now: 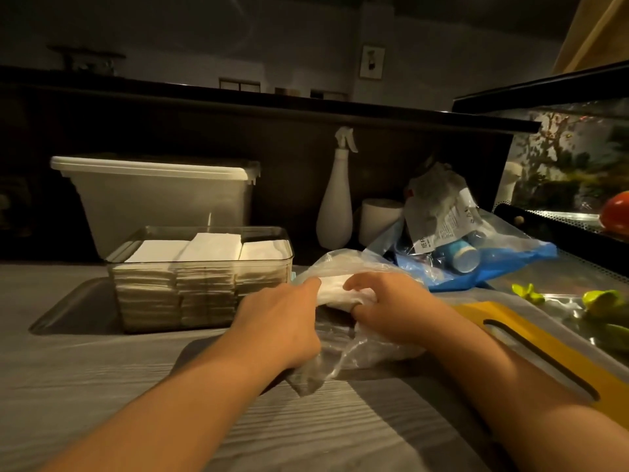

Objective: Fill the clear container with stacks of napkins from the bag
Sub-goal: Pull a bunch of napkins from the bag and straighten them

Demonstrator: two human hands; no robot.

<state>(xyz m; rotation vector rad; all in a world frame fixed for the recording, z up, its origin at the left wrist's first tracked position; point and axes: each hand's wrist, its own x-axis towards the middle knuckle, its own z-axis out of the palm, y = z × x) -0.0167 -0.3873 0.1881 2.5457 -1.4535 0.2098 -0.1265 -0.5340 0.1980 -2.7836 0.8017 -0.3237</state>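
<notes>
A clear rectangular container (200, 267) stands on the counter at centre left, holding three stacks of white napkins (207, 247) side by side. To its right lies a crumpled clear plastic bag (343, 264) with a white napkin stack (335, 291) inside. My left hand (275, 321) grips the bag and the near end of that stack. My right hand (391, 304) curls its fingers round the stack's other end, through the bag's opening. Loose bag plastic trails under both wrists toward me.
A lidded translucent tub (160, 195) stands behind the container. A white spray bottle (335, 202), a white cup (379, 219) and a blue plastic bag of items (476, 257) sit at the back right. A yellow board (544, 349) and green lime pieces (602, 299) lie at right.
</notes>
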